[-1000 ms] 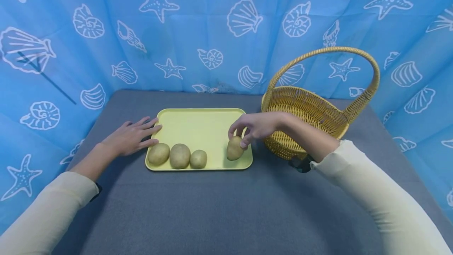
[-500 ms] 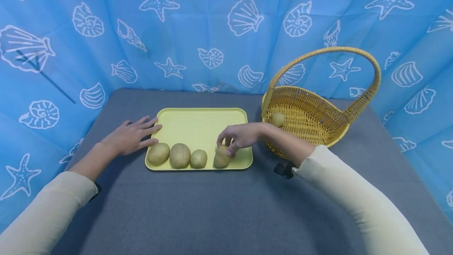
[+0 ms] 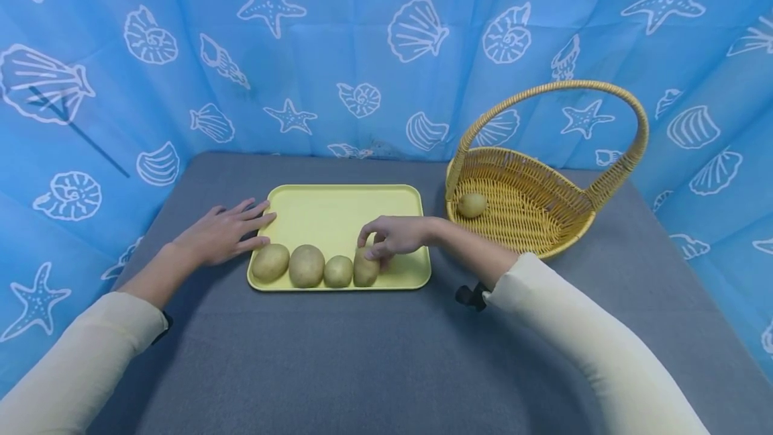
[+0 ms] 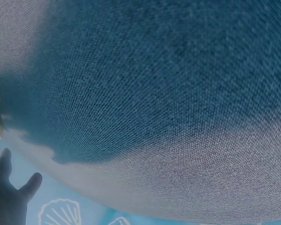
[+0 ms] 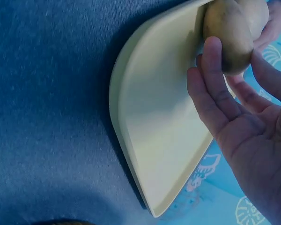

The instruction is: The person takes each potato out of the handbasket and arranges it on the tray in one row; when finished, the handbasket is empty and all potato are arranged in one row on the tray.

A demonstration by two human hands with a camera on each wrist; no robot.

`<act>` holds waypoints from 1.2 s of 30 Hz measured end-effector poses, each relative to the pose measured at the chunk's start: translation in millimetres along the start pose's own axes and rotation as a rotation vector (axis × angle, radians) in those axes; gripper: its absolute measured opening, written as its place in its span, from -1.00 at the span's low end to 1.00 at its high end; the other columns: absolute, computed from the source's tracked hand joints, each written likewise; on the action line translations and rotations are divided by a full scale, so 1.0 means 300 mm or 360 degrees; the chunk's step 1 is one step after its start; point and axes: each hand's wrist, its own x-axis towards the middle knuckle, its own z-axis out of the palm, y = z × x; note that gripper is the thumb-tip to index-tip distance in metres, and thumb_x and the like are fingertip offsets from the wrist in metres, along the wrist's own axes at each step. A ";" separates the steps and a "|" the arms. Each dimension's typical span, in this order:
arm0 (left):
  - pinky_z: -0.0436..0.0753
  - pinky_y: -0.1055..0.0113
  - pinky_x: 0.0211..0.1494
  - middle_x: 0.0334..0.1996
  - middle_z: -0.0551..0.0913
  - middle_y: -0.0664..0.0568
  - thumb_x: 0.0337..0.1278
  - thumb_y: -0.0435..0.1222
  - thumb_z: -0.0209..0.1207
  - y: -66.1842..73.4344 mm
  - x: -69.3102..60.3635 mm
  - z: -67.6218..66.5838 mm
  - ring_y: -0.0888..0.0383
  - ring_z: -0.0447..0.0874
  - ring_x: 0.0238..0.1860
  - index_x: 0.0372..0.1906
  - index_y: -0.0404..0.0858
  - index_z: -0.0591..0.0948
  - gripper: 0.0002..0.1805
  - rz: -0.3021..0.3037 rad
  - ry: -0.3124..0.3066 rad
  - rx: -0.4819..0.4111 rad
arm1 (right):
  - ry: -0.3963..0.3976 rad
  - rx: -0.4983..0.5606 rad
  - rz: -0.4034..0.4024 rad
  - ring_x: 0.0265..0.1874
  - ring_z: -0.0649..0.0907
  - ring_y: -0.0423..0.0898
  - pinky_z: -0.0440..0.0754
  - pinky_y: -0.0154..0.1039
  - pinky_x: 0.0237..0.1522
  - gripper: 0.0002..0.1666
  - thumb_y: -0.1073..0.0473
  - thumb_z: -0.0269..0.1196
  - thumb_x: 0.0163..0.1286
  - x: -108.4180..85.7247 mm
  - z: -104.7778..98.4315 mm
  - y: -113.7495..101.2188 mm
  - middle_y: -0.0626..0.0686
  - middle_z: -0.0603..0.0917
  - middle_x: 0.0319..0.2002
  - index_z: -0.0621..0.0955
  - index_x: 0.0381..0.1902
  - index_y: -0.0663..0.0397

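In the head view, a yellow tray (image 3: pixel 338 210) bears a row of potatoes along its near edge. My right hand (image 3: pixel 400 233) pinches the rightmost potato (image 3: pixel 365 272) between thumb and fingers, setting it against a small round potato (image 3: pixel 338 272). The right wrist view shows the held potato (image 5: pixel 232 42) with fingertips on its side. Spread fingers of my left hand (image 3: pixel 220 237) rest at the tray's left rim, beside the leftmost potato (image 3: pixel 270 263). A bigger potato (image 3: pixel 306 266) sits between that one and the small one. The left wrist view catches only part of the left hand (image 4: pixel 9 192).
A wicker basket (image 3: pixel 531 237) with a tall arched handle stands to the right of the tray. One potato (image 3: pixel 472 205) lies inside it at the left. Grey cloth (image 3: pixel 338 361) covers the table, and a blue seashell curtain (image 3: pixel 356 39) hangs behind.
My right hand has carried its potato leftward and down, from above the tray's right side to the end of the row. The basket's potato has come into sight. My left hand has stayed still.
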 end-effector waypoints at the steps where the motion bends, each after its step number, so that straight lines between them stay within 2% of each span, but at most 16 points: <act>1: 0.19 -0.44 0.29 0.54 0.12 -0.18 0.51 0.13 -0.09 0.000 0.001 0.000 -0.26 0.00 0.53 0.53 -0.15 0.27 -0.31 0.0001 0.0001 -0.0002 | 0.0011 0.0013 -0.0004 -0.22 0.77 0.16 0.67 -0.15 0.00 -0.71 0.28 0.08 0.56 0.004 0.003 0.001 0.27 0.73 -0.30 0.46 0.14 0.35; 8: 0.17 -0.44 0.30 0.54 0.12 -0.18 0.50 0.14 -0.10 -0.001 0.004 0.005 -0.26 -0.01 0.53 0.53 -0.16 0.28 -0.30 -0.0010 -0.0007 -0.0018 | 0.0032 0.0005 -0.0032 -0.25 0.77 0.20 0.68 -0.15 -0.02 -0.71 0.30 0.08 0.56 0.016 0.007 -0.002 0.22 0.74 -0.35 0.53 0.12 0.38; 13: 0.17 -0.44 0.30 0.54 0.12 -0.19 0.49 0.15 -0.09 -0.002 0.009 0.006 -0.26 -0.01 0.53 0.53 -0.16 0.28 -0.29 -0.0008 -0.0006 -0.0021 | 0.0049 -0.0261 -0.0089 -0.25 0.78 0.04 0.65 -0.27 -0.04 -0.63 0.23 0.11 0.56 0.008 0.003 -0.009 0.18 0.77 -0.28 0.54 0.18 0.37; 16: 0.17 -0.44 0.30 0.54 0.13 -0.19 0.50 0.14 -0.09 0.000 0.010 0.004 -0.26 -0.01 0.53 0.53 -0.16 0.28 -0.30 -0.0006 -0.0004 -0.0019 | 0.0020 -0.0403 -0.0072 -0.23 0.77 -0.03 0.63 -0.29 -0.06 -0.53 0.19 0.10 0.57 -0.005 0.000 -0.013 0.18 0.76 -0.18 0.47 0.30 0.37; 20: 0.16 -0.44 0.31 0.54 0.12 -0.18 0.51 0.14 -0.10 0.004 0.008 0.001 -0.26 -0.01 0.53 0.53 -0.16 0.27 -0.30 -0.0007 -0.0003 -0.0021 | -0.0028 -0.0386 -0.0005 -0.18 0.77 -0.01 0.63 -0.26 -0.03 -0.36 0.16 0.11 0.57 -0.031 -0.011 -0.010 0.22 0.73 -0.05 0.27 0.46 0.36; 26: 0.16 -0.44 0.31 0.54 0.12 -0.19 0.51 0.12 -0.09 0.007 0.006 -0.001 -0.27 -0.01 0.53 0.53 -0.17 0.28 -0.31 -0.0009 -0.0007 -0.0020 | 0.0002 -0.0292 0.0086 -0.10 0.74 0.00 0.62 -0.16 0.03 -0.30 0.11 0.16 0.54 -0.112 -0.043 -0.013 0.18 0.69 0.05 0.24 0.51 0.21; 32: 0.15 -0.44 0.31 0.54 0.11 -0.19 0.51 0.12 -0.09 0.007 0.004 0.000 -0.27 -0.01 0.53 0.53 -0.17 0.28 -0.31 -0.0011 -0.0006 -0.0023 | 0.0035 -0.0290 0.0087 0.03 0.68 0.08 0.56 -0.05 0.14 -0.29 0.12 0.19 0.51 -0.234 -0.082 -0.030 0.24 0.63 0.14 0.25 0.51 0.16; 36: 0.16 -0.44 0.31 0.54 0.11 -0.19 0.51 0.13 -0.11 0.005 0.001 0.000 -0.27 -0.01 0.53 0.53 -0.17 0.28 -0.31 -0.0015 -0.0006 -0.0010 | 0.0090 -0.0293 0.0094 0.05 0.65 0.03 0.56 -0.03 0.15 -0.30 0.11 0.22 0.49 -0.319 -0.118 -0.034 0.15 0.65 0.09 0.29 0.50 0.11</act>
